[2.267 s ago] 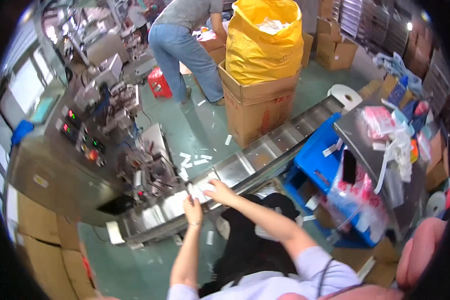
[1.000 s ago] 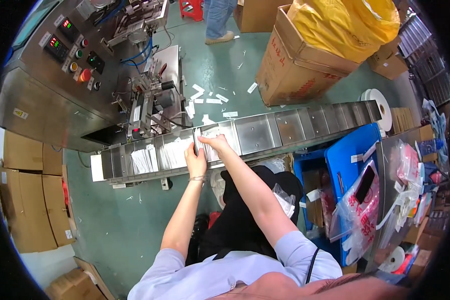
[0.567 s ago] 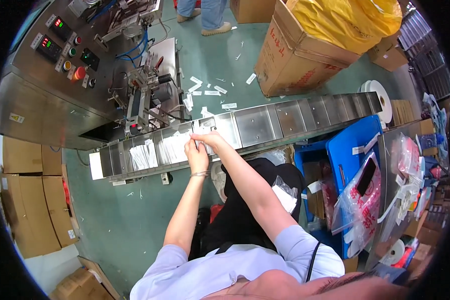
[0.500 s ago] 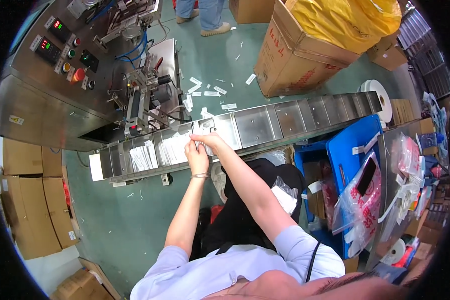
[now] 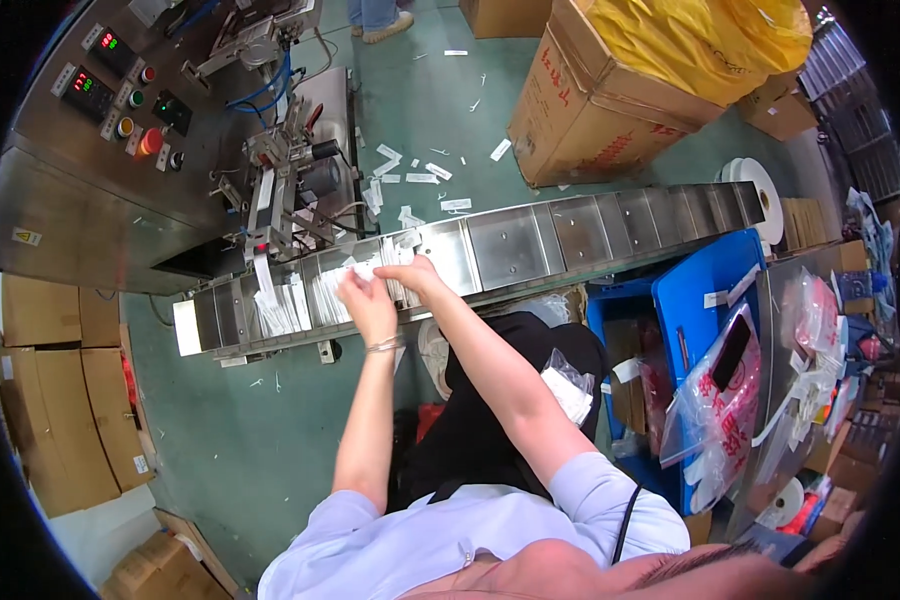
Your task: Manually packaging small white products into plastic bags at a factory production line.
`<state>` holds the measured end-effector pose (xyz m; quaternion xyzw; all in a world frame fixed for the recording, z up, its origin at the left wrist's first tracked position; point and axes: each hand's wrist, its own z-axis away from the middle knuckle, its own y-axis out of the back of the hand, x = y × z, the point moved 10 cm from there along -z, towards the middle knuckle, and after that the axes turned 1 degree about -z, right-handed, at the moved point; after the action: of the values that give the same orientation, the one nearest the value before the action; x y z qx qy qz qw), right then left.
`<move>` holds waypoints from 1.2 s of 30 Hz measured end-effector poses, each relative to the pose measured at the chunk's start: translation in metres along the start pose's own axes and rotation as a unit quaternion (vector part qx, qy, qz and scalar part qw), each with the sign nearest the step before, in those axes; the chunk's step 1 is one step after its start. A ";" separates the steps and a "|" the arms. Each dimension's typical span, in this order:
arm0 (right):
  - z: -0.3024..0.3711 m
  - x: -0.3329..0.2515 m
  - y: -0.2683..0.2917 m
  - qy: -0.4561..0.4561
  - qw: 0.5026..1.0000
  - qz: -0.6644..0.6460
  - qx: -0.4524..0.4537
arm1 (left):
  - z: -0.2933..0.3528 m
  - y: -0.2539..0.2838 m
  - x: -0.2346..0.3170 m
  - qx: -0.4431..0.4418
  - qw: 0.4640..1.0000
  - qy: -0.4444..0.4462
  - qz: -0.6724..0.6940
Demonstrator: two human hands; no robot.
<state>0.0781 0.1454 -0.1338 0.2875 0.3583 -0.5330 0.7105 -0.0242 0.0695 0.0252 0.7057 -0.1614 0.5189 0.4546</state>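
Note:
Both my hands are over the metal conveyor trough, among thin white packets standing in its compartments. My left hand has its fingers bent together, with the edge of a white packet at their tips. Close beside it, my right hand points its thumb left, its fingers curled round white packets and partly hidden. Further left, another bunch of white packets leans in a compartment under the machine's outlet. A narrow white strip hangs down from that outlet.
A steel machine with lit displays and buttons stands at the left. Loose white slips litter the floor beyond the trough. A large carton with a yellow bag stands behind. At right is a blue bin. A bagged white bundle lies on my lap.
My left hand has shifted slightly left, away from my right hand. A white strip now hangs from the machine's outlet onto the left bunch. The other person's feet have moved back and left.

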 end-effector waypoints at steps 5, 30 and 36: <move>0.011 0.003 -0.063 -0.056 0.995 -0.001 -0.079 | -0.033 0.022 0.088 0.020 0.926 -0.262 -0.270; 0.068 -0.070 -0.040 0.018 0.972 -0.080 -0.219 | -0.031 0.030 -0.045 0.004 0.965 0.138 0.224; 0.045 -0.036 -0.021 0.013 0.980 -0.139 -0.145 | -0.017 0.001 -0.034 0.021 0.997 0.070 0.014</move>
<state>0.0606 0.1244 -0.0793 0.1356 0.4774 -0.5650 0.6592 -0.0487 0.0747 -0.0035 0.6746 -0.1284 0.5769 0.4423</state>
